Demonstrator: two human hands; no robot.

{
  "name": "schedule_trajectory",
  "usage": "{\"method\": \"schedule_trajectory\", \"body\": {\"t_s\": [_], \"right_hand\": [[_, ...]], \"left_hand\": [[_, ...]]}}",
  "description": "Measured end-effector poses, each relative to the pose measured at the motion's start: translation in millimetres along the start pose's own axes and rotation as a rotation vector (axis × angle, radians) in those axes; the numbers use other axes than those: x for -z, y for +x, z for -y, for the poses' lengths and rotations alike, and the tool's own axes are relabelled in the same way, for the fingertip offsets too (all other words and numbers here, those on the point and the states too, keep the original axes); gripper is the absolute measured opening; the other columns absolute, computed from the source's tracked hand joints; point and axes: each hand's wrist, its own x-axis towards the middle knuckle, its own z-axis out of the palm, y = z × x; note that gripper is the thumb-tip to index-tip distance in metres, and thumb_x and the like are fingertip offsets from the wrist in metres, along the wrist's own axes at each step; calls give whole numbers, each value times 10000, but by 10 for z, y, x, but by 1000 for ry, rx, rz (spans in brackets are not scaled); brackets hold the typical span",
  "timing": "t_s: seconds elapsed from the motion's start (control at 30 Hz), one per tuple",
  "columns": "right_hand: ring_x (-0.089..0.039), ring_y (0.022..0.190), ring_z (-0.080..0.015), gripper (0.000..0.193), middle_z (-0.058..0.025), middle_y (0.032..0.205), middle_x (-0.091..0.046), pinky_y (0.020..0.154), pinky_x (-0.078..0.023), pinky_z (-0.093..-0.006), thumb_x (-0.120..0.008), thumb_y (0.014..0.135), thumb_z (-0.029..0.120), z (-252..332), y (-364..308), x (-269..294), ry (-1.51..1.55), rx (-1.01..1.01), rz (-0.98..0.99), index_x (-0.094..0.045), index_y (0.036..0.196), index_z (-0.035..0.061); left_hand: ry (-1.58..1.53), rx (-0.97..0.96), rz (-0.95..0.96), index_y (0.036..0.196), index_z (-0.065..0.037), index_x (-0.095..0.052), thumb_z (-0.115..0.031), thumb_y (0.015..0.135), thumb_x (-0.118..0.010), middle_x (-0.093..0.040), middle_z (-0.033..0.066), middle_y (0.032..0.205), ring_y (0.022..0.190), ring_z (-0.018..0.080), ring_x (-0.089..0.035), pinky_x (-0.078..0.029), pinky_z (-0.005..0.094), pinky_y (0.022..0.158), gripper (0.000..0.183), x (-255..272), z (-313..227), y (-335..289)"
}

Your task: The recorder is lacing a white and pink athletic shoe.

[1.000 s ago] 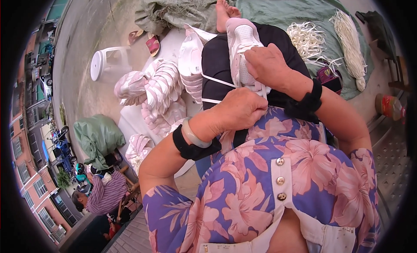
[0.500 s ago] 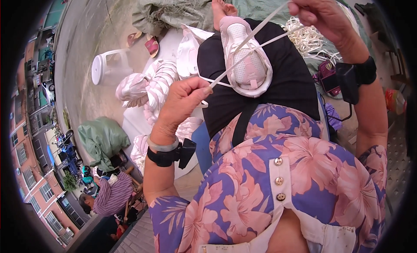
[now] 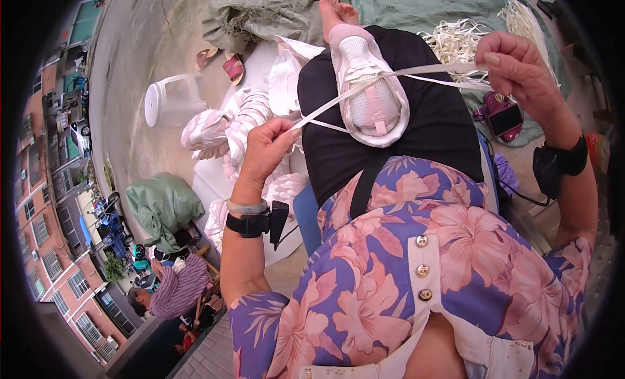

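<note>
A white and pink sneaker (image 3: 374, 105) rests on the black cloth (image 3: 430, 118) over my lap, its heel opening toward me. White shoelace (image 3: 332, 104) runs through its upper eyelets, and both ends are stretched out to the sides, meeting above the tongue. On the left, my left hand (image 3: 267, 148) pinches one lace end between thumb and fingers. My right hand (image 3: 517, 66) is closed on the other end, over to the right of the shoe. A second strand lies slack below the right-hand lace.
Pink-and-white shoe pieces (image 3: 241, 125) are heaped at the left on a white sheet, near a white stool (image 3: 172, 102). Loose laces (image 3: 456, 40) lie on green tarp at the right, above a maroon pouch (image 3: 504, 117). A person in stripes (image 3: 179, 288) sits lower left.
My right hand has come down and outward to the right, drawing its lace end nearly level. The left hand has shifted slightly left and stays closed on its lace end.
</note>
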Motion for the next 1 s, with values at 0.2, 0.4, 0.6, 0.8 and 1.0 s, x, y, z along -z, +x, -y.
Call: {"method": "schedule_trajectory", "body": {"t_s": [0.2,0.4,0.6,0.8,1.0], "right_hand": [[-394,566,-20,193,23,642,-461,505,-321,-160,-516,903,131,296,-87,53,-166,291,-204,-572,1025,-7],[-464,605,-94,126,-27,668,-544,559,-379,-231,-575,850,84,-143,-144,350,-720,258,-86,-598,919,-19],[-593,689,-252,124,-143,767,-620,627,-449,-311,-586,827,84,-1095,-454,699,-884,192,-242,-609,900,-13],[-626,782,-308,140,-165,853,-644,681,-484,-337,-595,824,84,-1624,-637,1052,-957,229,-396,-626,943,17],[-626,814,-318,173,-173,885,-641,707,-487,-346,-592,829,93,-2048,-946,1362,-1099,254,-413,-620,987,30]], "left_hand": [[260,-67,-78,888,-18,-624,-65,772,-648,-576,-43,714,645,29,-492,-420,189,598,127,31,-189,-35],[564,-423,-232,921,-43,-624,-70,769,-633,-622,93,701,609,181,-609,-470,279,563,155,-6,-76,-63],[794,-527,-309,894,-55,-619,-118,806,-617,-627,121,773,669,295,-615,-487,343,579,109,99,262,-104],[930,-404,-438,896,-76,-602,-136,840,-557,-605,149,763,699,342,-590,-473,380,594,94,393,716,-298],[1063,-104,-509,839,-83,-557,-187,875,-502,-589,166,751,704,369,-576,-445,430,587,123,826,1245,-718]]}}
